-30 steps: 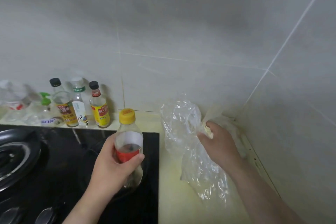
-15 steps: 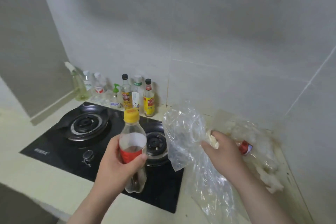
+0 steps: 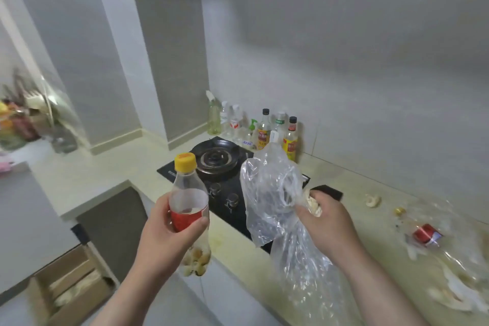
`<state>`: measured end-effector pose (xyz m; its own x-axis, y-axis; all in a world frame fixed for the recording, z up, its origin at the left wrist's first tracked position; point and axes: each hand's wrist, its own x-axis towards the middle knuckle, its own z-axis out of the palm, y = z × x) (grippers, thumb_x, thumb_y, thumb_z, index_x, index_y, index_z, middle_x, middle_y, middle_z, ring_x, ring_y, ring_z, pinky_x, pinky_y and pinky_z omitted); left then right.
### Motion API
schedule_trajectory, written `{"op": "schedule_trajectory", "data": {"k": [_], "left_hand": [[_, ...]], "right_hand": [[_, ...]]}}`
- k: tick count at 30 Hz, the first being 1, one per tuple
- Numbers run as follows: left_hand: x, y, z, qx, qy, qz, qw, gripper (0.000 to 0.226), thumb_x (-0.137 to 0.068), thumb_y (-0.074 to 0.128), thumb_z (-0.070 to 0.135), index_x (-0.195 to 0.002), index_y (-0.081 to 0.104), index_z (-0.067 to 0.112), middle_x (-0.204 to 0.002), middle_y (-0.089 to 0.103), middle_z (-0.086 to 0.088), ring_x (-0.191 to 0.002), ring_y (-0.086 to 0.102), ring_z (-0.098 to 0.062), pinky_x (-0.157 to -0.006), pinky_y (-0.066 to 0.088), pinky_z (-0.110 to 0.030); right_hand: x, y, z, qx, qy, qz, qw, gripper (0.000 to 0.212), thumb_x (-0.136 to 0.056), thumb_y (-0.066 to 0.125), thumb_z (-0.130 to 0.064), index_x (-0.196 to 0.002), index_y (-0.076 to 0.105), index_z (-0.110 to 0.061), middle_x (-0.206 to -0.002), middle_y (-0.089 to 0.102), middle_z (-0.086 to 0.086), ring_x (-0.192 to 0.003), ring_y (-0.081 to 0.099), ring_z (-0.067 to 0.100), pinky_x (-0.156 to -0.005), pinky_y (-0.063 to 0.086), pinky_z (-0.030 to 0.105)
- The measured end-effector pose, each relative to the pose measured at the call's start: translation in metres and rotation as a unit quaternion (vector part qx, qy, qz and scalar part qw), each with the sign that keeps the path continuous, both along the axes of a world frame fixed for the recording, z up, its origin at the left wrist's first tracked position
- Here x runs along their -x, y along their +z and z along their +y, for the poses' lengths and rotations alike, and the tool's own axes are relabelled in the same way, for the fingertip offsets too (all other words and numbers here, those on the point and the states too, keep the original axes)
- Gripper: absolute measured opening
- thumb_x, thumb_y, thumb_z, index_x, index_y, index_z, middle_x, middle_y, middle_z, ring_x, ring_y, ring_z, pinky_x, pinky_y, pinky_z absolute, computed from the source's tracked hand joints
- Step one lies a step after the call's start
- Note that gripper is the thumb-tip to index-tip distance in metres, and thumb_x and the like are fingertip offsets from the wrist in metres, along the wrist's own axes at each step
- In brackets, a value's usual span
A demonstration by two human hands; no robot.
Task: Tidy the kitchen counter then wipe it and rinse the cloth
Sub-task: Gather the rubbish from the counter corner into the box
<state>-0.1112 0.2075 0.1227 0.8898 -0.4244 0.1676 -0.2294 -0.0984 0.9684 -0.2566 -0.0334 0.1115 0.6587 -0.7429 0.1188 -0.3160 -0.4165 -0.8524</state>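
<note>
My left hand (image 3: 169, 230) curls round an upright yellow-capped bottle (image 3: 188, 193) at seven o'clock. My right hand (image 3: 328, 222) clutches a clear plastic bag (image 3: 267, 193) (plus a pale crumpled wad) at five o'clock, above the worktop (image 3: 357, 188).

Left hand (image 3: 169, 233), right hand (image 3: 329, 222) bare (forearms bare too).

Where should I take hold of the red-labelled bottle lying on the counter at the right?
Probably across the lying bottle at its red label, from above. It lies on its side, gold cap pointing toward the stove, and crumpled clear plastic crowds its base end.
</note>
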Motion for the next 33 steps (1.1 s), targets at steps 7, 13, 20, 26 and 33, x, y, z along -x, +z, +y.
{"op": "schedule_trajectory", "data": {"k": [7, 13, 20, 26, 33], "left_hand": [[-0.004, 0.004, 0.085, 0.004, 0.086, 0.002, 0.996, 0.060, -0.054, 0.081, 0.051, -0.108, 0.058, 0.042, -0.103, 0.068, 0.009, -0.094, 0.066, -0.014, -0.079, 0.057, -0.039], [-0.013, 0.000, 0.152, 0.004, 0.163, -0.008, 0.987, 0.046, -0.070, 0.085, 0.025, -0.109, 0.060, 0.031, -0.100, 0.068, 0.002, -0.091, 0.066, -0.015, -0.073, 0.054, -0.031], [-0.030, -0.007, 0.247, 0.014, 0.221, 0.007, 0.975, 0.044, -0.071, 0.084, 0.020, -0.108, 0.062, 0.031, -0.099, 0.070, 0.004, -0.090, 0.067, -0.012, -0.079, 0.057, -0.038], [-0.053, -0.012, 0.328, 0.008, 0.263, -0.001, 0.965, 0.039, -0.072, 0.084, 0.017, -0.104, 0.064, 0.030, -0.096, 0.071, 0.004, -0.089, 0.067, -0.012, -0.078, 0.055, -0.037], [-0.089, -0.018, 0.414, 0.012, 0.289, 0.001, 0.957, 0.042, -0.071, 0.084, 0.021, -0.103, 0.062, 0.035, -0.095, 0.069, 0.016, -0.087, 0.065, -0.006, -0.074, 0.053, -0.030]], "right_hand": [[-0.041, 0.008, 0.054, 0.002, 0.070, 0.009, 0.998, 0.029, -0.086, 0.064, -0.040, -0.109, 0.065, -0.024, -0.094, 0.069, -0.009, -0.086, 0.062, 0.015, -0.069, 0.046, 0.029], [-0.074, 0.015, 0.114, 0.019, 0.151, -0.006, 0.988, 0.004, -0.087, 0.066, -0.031, -0.086, 0.067, -0.028, -0.077, 0.069, -0.012, -0.069, 0.062, 0.003, -0.060, 0.045, 0.025], [-0.129, 0.016, 0.198, 0.032, 0.217, 0.002, 0.976, 0.010, -0.086, 0.066, -0.025, -0.077, 0.062, -0.028, -0.071, 0.064, -0.012, -0.064, 0.056, 0.001, -0.057, 0.037, 0.020], [-0.175, 0.011, 0.275, 0.031, 0.256, 0.014, 0.966, 0.005, -0.086, 0.066, -0.029, -0.091, 0.066, -0.027, -0.080, 0.068, -0.010, -0.075, 0.061, 0.004, -0.063, 0.043, 0.023], [-0.223, 0.012, 0.361, 0.051, 0.280, 0.024, 0.958, 0.014, -0.087, 0.065, -0.025, -0.075, 0.061, -0.031, -0.068, 0.064, -0.010, -0.064, 0.056, -0.003, -0.050, 0.037, 0.012]]}}
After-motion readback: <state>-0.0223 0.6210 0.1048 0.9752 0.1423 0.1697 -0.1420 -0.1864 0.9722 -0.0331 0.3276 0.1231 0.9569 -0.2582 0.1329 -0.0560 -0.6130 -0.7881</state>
